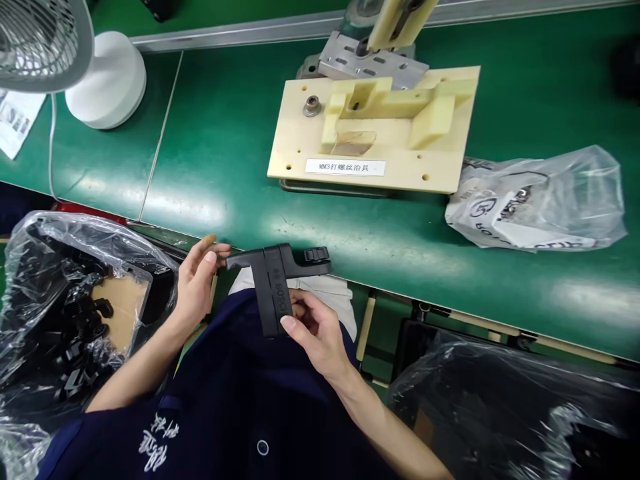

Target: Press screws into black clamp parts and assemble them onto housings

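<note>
A black plastic bracket-like part with a curved arm, a knob at its right end and raised lettering is held in front of my body, over the bench's near edge. My right hand grips its lower end between thumb and fingers. Close to the part's left tip is my left hand, its fingers loosely apart and holding nothing; one fingertip wears a tan cover. Whether that hand touches the tip is hard to tell. Beyond them stands a cream-yellow fixture with a white label.
A clear plastic bag of small metal pieces lies right of the fixture. At left, a plastic-lined bin contains several black parts. Another plastic-covered bin stands at lower right. A white fan occupies the green bench's far left.
</note>
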Demonstrator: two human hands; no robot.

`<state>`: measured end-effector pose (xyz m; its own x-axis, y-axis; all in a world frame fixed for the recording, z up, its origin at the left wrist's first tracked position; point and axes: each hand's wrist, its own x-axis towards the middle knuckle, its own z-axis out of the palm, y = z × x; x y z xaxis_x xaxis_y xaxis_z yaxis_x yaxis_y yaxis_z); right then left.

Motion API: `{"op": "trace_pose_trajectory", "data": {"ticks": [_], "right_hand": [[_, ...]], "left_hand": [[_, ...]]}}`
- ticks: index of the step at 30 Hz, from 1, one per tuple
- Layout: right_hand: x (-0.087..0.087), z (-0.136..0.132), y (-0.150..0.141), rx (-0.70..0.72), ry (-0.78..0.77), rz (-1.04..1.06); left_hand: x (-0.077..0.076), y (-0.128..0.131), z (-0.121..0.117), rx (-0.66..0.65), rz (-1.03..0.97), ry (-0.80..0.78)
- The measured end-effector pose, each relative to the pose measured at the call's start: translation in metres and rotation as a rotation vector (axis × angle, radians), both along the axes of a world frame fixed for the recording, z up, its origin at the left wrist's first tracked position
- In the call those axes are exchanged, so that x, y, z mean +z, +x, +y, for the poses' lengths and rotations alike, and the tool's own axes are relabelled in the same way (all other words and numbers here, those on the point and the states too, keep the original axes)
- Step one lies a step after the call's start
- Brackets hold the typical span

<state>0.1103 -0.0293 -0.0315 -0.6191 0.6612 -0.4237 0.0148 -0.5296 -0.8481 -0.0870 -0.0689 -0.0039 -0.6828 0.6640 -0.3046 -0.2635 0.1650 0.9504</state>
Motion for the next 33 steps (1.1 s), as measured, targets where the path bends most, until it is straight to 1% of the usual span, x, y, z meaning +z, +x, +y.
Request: {"op": "trace_pose_trajectory", "data": {"ticks": [3,6,8,10,13,17,22,25,28,30,31,33], "right_hand": [[0.005,0.006,0.002,0.049,0.081,0.018],[0.009,0.012,0.004,0.114,0.207,0.008],[0.010,0.015,0.004,0.159,0.283,-0.014],[0.010,0.017,0.005,0.188,0.328,-0.029],[0.007,0.019,0.006,0.185,0.339,-0.029],[0.002,0.019,0.008,0.157,0.297,0.005],[0.000,0.019,0.010,0.098,0.276,0.005],[-0.002,0.023,0.011,0.079,0.312,0.037],[-0.005,0.026,0.017,0.130,0.425,-0.004],[-0.012,0.027,0.024,0.160,0.523,-0.112],[-0.019,0.030,0.028,0.150,0.565,-0.170],[-0.038,0.037,0.037,0.165,0.594,-0.225]], "left_hand": [[0.008,-0.011,0.004,-0.169,0.068,-0.022],[0.017,-0.011,0.009,-0.352,0.058,-0.086],[0.023,-0.009,0.013,-0.431,0.038,-0.142],[0.027,-0.006,0.018,-0.469,0.020,-0.198],[0.030,-0.004,0.022,-0.468,-0.014,-0.237],[0.031,-0.001,0.023,-0.458,-0.068,-0.223],[0.031,0.004,0.029,-0.386,-0.117,-0.225],[0.029,0.008,0.035,-0.319,-0.136,-0.195],[0.025,0.016,0.038,-0.281,-0.137,-0.162],[0.020,0.020,0.040,-0.315,-0.133,-0.141],[0.016,0.020,0.042,-0.350,-0.129,-0.124],[0.009,0.016,0.048,-0.417,-0.128,-0.081]]}}
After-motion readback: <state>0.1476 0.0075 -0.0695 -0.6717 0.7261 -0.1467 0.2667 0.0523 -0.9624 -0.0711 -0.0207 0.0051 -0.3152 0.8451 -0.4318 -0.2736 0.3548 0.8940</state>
